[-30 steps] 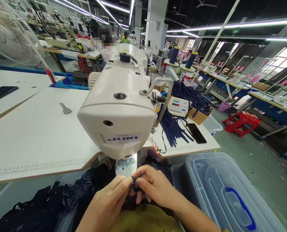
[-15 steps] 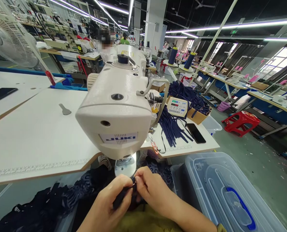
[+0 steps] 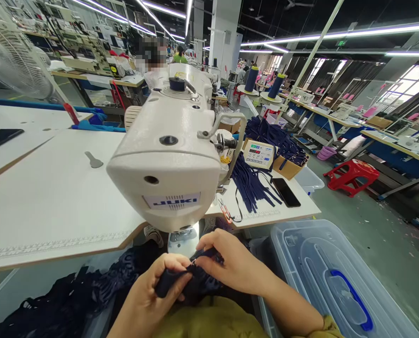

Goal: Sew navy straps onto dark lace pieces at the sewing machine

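My left hand (image 3: 156, 284) is closed on a folded piece of dark navy fabric (image 3: 167, 280). My right hand (image 3: 232, 263) pinches the same fabric close by, thumb and forefinger bent round it. A small shiny bit shows between the fingertips of both hands, too small to name. Just beyond my hands is the lit sewing bed (image 3: 183, 240) of a white sewing machine (image 3: 163, 171). The machine's head hides the needle. Below the hands, more of the dark fabric hangs over my lap, partly hidden.
Navy straps (image 3: 253, 185) lie by a control panel (image 3: 259, 155), with a phone (image 3: 286, 192) and red-handled snips (image 3: 225, 211). A lidded plastic box (image 3: 322, 263) stands at right. Dark garments (image 3: 61, 293) fill the lower left. A metal plate (image 3: 94, 160) lies on the table.
My right hand has risen slightly and turned, its fingers now more spread around the fabric. The left hand has tilted, so more of the folded fabric shows.
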The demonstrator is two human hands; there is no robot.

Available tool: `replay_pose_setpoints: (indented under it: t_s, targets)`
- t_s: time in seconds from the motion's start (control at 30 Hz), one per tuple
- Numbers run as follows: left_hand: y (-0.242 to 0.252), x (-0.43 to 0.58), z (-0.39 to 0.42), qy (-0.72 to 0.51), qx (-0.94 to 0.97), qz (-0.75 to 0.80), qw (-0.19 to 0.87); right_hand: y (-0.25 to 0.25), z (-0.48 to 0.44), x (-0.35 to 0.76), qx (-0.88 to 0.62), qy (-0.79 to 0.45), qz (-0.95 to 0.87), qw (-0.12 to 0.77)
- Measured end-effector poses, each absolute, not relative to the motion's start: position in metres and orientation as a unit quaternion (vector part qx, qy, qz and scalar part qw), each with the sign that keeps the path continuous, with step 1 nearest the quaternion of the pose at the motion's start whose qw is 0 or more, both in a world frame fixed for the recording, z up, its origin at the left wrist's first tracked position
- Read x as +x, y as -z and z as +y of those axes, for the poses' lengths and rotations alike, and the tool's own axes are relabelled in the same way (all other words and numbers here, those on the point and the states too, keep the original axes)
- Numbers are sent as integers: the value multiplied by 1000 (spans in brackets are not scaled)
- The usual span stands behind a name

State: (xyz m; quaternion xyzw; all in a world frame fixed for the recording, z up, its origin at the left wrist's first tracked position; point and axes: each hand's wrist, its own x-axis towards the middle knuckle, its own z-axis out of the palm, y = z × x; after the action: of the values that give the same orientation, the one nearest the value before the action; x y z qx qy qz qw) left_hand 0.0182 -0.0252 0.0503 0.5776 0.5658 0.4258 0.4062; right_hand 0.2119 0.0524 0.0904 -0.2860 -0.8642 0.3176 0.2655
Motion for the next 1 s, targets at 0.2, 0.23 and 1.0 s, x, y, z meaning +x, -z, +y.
replay_pose_setpoints:
  t_s: [0.2,0.23,1.0]
  targets:
    - [-65,34,-28,-494,419,616,449,-74,49,206,-298,-213,-822,437]
    - [-66,36,-27,-498,412,617,449,-69,46,206,-301,-241,-808,446]
    - [-40,38,-31,-528,668,520,69,-16,21,178,-214,-436,-649,586]
